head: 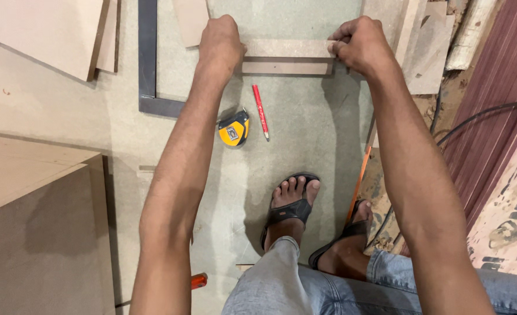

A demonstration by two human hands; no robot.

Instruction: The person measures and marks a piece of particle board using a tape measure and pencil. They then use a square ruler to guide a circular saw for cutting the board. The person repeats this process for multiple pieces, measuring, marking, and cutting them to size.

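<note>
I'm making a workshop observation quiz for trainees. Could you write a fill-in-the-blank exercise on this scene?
1. Both hands, left hand and right hand, grip the ends of a narrow ____ strip.
2. The pencil on the floor is ____.
3. The tape measure has a ____ and black case.
4. The person wears black ____.

Missing words: board; red; yellow; sandals

Floor (305, 134) was a big pale greenish-grey board, pretty dusty. Tan sheets (37, 233) were stacked off to the left, reddish ribbed panels (491, 93) on the right, with a black cable (480, 114) running across them.
</note>
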